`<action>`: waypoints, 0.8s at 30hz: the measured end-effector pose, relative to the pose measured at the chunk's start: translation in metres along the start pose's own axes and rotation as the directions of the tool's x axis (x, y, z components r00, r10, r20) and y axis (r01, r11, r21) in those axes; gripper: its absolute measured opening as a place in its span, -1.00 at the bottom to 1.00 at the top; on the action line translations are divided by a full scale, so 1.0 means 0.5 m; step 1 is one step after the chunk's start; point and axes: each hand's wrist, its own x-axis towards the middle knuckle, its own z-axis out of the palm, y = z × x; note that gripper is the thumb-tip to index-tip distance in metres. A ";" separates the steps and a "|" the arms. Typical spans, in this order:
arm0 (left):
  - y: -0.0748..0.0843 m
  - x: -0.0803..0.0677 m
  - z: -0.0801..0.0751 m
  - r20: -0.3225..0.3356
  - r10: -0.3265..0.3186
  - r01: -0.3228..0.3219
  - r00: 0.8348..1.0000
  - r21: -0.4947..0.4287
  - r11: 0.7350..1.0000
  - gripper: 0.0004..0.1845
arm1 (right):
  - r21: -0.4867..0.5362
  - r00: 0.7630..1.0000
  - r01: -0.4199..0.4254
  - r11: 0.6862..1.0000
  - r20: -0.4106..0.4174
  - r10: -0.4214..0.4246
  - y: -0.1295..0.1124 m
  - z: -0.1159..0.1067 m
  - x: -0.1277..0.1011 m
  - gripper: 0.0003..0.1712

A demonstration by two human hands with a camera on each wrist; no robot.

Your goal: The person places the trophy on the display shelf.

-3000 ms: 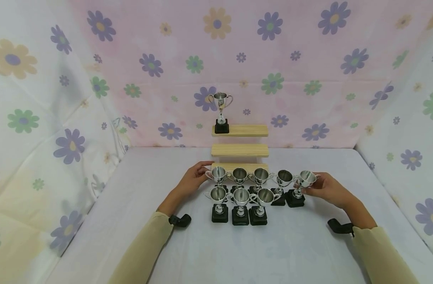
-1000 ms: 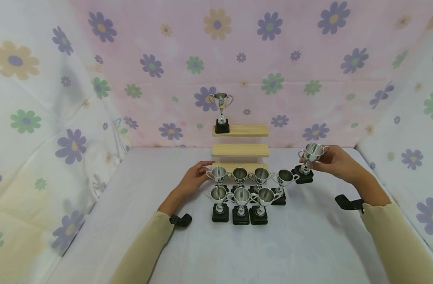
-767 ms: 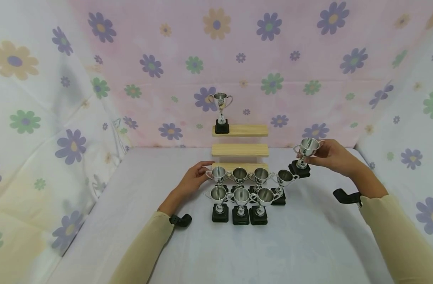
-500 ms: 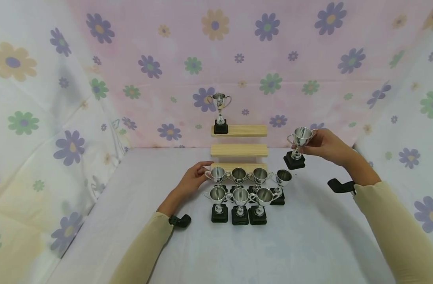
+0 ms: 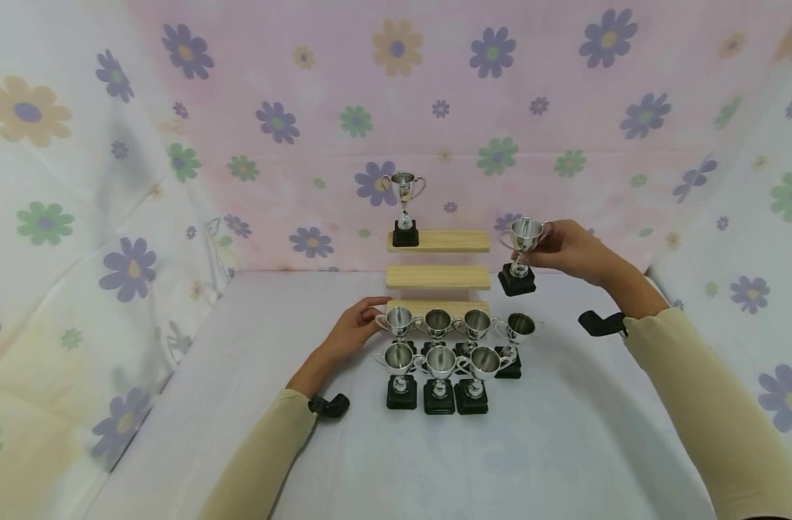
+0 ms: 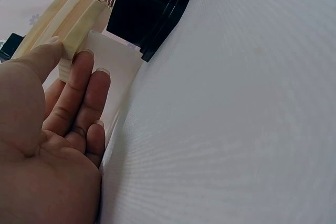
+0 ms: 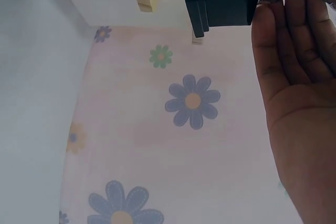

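Note:
My right hand grips a small silver trophy cup by its stem, held up in the air just right of the wooden shelf's middle and top boards. Its black square base hangs below the fingers in the right wrist view. At the left end of the tiered wooden shelf, my left hand pinches the lowest board, thumb above and fingers beneath. Another trophy stands upright on the left end of the top board.
Several more trophies stand on the white cloth before the shelf: a front row and a back row that partly hides the lowest board. A pink flowered curtain hangs close behind.
My right hand has lifted the trophy from the right end of the back row, carried it up and back, then left towards the shelf. My left hand has stayed in place.

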 end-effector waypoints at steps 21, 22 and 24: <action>0.004 0.002 -0.002 -0.002 0.014 -0.014 1.000 0.000 1.000 -0.49 | -0.121 0.989 -0.094 0.988 -0.130 0.078 -0.054 0.003 0.081 -0.65; 0.004 0.002 -0.002 -0.003 0.019 -0.019 1.000 -0.004 1.000 -0.49 | -0.126 0.988 -0.099 0.987 -0.133 0.082 -0.056 0.004 0.085 -0.64; 0.004 0.001 -0.001 -0.004 0.026 -0.026 1.000 -0.012 1.000 -0.49 | -0.130 0.986 -0.113 0.985 -0.138 0.095 -0.058 0.007 0.092 -0.63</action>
